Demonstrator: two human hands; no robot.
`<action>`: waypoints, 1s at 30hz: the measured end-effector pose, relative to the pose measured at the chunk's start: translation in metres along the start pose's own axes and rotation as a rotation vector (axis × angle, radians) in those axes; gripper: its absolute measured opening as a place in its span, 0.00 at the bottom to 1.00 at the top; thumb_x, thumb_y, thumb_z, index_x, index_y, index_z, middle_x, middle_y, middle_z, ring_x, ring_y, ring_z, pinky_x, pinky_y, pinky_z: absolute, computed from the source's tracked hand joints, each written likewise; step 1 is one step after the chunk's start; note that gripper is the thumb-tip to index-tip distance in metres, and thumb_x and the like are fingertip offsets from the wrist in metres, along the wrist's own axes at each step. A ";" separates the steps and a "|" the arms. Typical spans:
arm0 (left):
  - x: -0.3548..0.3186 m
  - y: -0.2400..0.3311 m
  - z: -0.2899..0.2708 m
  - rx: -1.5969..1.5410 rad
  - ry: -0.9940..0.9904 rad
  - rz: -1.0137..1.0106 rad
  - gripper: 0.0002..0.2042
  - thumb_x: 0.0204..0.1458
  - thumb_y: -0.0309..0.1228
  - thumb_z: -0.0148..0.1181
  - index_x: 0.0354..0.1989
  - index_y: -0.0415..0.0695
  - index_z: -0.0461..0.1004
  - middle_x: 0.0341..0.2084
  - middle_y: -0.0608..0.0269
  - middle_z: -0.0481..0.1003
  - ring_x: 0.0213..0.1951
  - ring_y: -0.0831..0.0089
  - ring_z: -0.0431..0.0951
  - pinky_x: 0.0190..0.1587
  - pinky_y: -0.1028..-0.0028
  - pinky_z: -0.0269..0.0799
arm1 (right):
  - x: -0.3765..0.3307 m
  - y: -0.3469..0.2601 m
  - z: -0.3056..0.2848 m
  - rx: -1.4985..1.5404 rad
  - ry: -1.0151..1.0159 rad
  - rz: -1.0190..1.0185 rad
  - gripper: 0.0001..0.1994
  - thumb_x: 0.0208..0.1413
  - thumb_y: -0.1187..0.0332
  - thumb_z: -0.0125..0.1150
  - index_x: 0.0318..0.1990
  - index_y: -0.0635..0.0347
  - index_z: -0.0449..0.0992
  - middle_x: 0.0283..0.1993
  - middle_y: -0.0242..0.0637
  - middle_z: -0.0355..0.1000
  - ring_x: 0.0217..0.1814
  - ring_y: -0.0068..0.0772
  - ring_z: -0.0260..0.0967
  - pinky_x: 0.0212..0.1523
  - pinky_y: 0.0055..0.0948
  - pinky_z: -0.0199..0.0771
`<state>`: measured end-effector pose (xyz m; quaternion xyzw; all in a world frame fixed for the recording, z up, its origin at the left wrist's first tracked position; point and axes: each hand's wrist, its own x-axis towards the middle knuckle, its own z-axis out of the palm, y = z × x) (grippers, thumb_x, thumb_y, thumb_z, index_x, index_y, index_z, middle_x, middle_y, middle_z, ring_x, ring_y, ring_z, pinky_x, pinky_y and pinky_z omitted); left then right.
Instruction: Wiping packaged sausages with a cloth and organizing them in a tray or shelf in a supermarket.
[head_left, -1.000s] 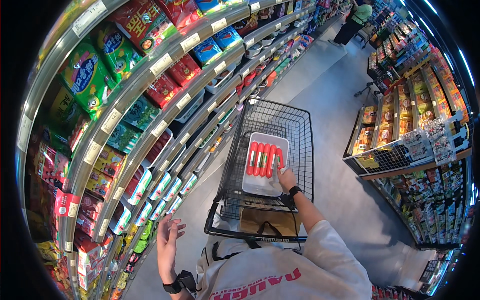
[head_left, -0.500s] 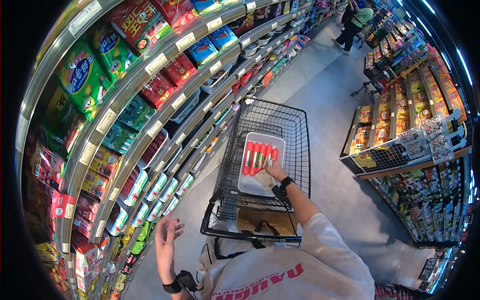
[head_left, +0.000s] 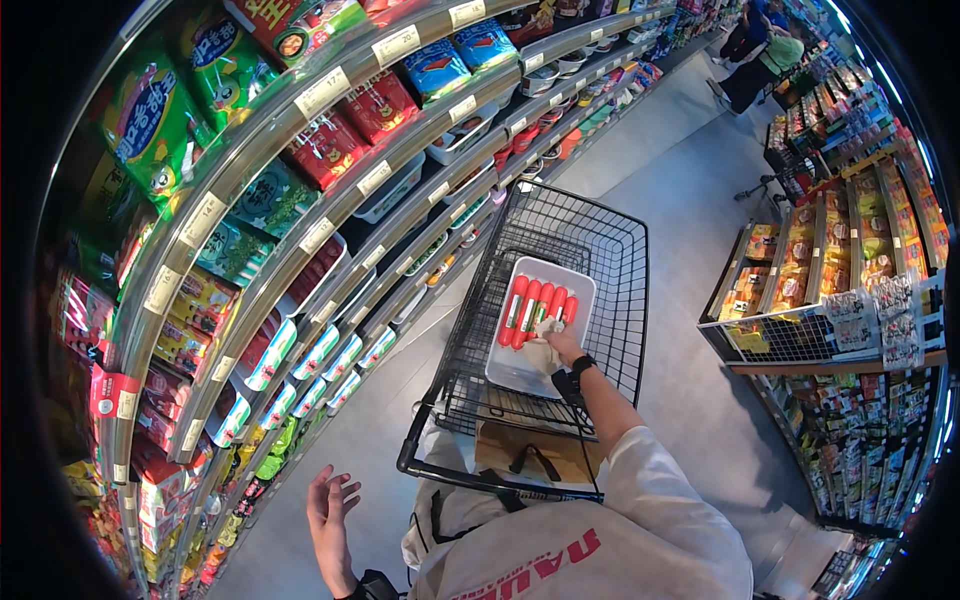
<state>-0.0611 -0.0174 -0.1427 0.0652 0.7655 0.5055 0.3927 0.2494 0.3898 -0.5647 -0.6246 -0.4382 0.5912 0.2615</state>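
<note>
My right hand [head_left: 566, 347] reaches into a white plastic tray [head_left: 585, 290] inside a black wire shopping cart [head_left: 628, 300]. Its fingers close around a crumpled beige cloth [head_left: 541, 355], resting against the near ends of several red sausages [head_left: 528, 310]. These sausages lie side by side in the tray, and the cloth partly covers their lower ends. Over the floor to the left of the cart handle, my left hand [head_left: 332, 505] is empty, its fingers apart and slightly curled. A dark band circles each wrist.
Shelves on the left hold bagged snacks [head_left: 150, 120], red packets [head_left: 380, 105] and lidded tubs [head_left: 465, 130]. A brown paper bag [head_left: 575, 455] sits below the basket's near end. On the right stands a slanted display rack [head_left: 800, 325]. Up the aisle is a person in green [head_left: 780, 55].
The cart and tray sit slightly farther right in view, and the shelves have shifted. My left hand appears lower. My right hand stays at the sausages with the beige cloth.
</note>
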 end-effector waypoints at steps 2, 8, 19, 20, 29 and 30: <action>0.002 -0.002 0.002 -0.001 -0.009 0.004 0.24 0.64 0.43 0.54 0.62 0.41 0.64 0.47 0.53 0.74 0.48 0.61 0.79 0.50 0.65 0.74 | 0.002 -0.003 -0.010 -0.054 0.000 -0.006 0.25 0.49 0.72 0.63 0.55 0.66 0.64 0.41 0.44 0.74 0.46 0.35 0.75 0.45 0.34 0.75; -0.005 -0.011 -0.002 0.021 0.051 0.016 0.24 0.64 0.43 0.54 0.61 0.39 0.64 0.48 0.52 0.74 0.48 0.60 0.79 0.50 0.64 0.74 | -0.016 -0.077 0.019 -0.533 0.115 -0.192 0.34 0.51 0.66 0.61 0.66 0.62 0.58 0.53 0.59 0.72 0.56 0.58 0.71 0.57 0.44 0.71; 0.001 -0.026 -0.013 0.040 0.079 -0.039 0.22 0.64 0.40 0.53 0.61 0.39 0.63 0.48 0.51 0.73 0.48 0.60 0.79 0.50 0.64 0.74 | 0.067 -0.058 0.002 -0.348 0.079 -0.045 0.31 0.46 0.62 0.67 0.58 0.65 0.67 0.50 0.51 0.75 0.51 0.47 0.75 0.51 0.39 0.75; 0.002 -0.026 -0.012 0.044 0.080 -0.040 0.22 0.64 0.40 0.53 0.61 0.39 0.63 0.48 0.51 0.73 0.48 0.60 0.79 0.50 0.64 0.74 | 0.062 -0.063 0.004 -0.346 0.077 -0.041 0.31 0.46 0.62 0.67 0.58 0.65 0.67 0.50 0.51 0.75 0.51 0.47 0.75 0.51 0.39 0.75; 0.017 -0.008 -0.011 0.040 -0.004 0.007 0.24 0.64 0.40 0.55 0.63 0.39 0.62 0.50 0.49 0.73 0.48 0.58 0.79 0.51 0.64 0.74 | -0.027 -0.143 0.018 -0.816 -0.034 -0.226 0.29 0.44 0.56 0.69 0.53 0.57 0.68 0.45 0.53 0.77 0.48 0.57 0.75 0.49 0.46 0.76; 0.023 -0.002 -0.011 0.040 -0.023 0.016 0.25 0.63 0.40 0.55 0.64 0.40 0.61 0.51 0.49 0.73 0.48 0.58 0.79 0.52 0.64 0.74 | -0.044 -0.159 0.017 -0.870 -0.069 -0.221 0.33 0.46 0.54 0.69 0.58 0.60 0.66 0.46 0.52 0.78 0.49 0.49 0.77 0.51 0.43 0.75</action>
